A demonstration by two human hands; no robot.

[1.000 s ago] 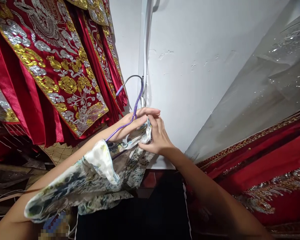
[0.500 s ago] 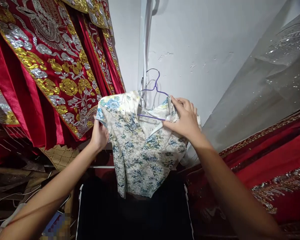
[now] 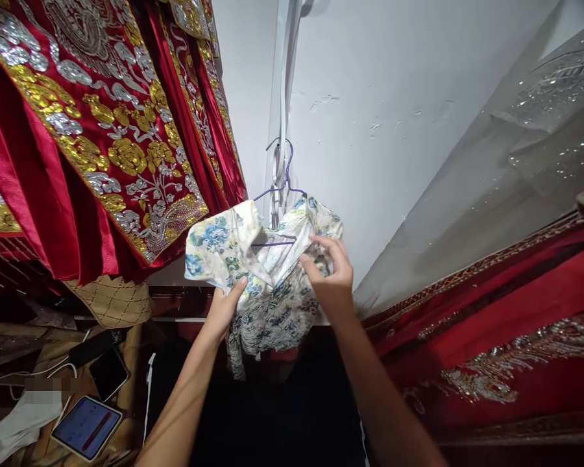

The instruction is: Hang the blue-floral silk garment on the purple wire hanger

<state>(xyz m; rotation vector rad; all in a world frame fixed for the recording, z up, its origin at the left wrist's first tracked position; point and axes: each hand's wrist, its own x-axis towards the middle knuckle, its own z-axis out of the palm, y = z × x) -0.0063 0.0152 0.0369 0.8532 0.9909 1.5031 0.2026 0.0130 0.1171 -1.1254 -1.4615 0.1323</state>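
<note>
A small white garment point(image 3: 267, 285) with a blue and green flower print hangs on a purple wire hanger point(image 3: 282, 188), held up in front of a white wall. My left hand point(image 3: 226, 308) grips the cloth at its lower left front. On the right front, below the collar, my right hand point(image 3: 328, 275) pinches the fabric. The hanger's hook shows above the collar, close to a white strip on the wall. The lower part of the garment is bunched between my two hands.
Red robes with gold and silver embroidery point(image 3: 107, 136) hang at the left. More red embroidered cloth under clear plastic point(image 3: 506, 292) fills the right. A tablet point(image 3: 85, 428), a dark phone point(image 3: 108, 373) and white cables lie at the lower left. A dark surface point(image 3: 272, 415) lies below.
The garment went from bunched over my left arm to spread out on the hanger. Both hands have since come inward and down to its front, gathering the cloth.
</note>
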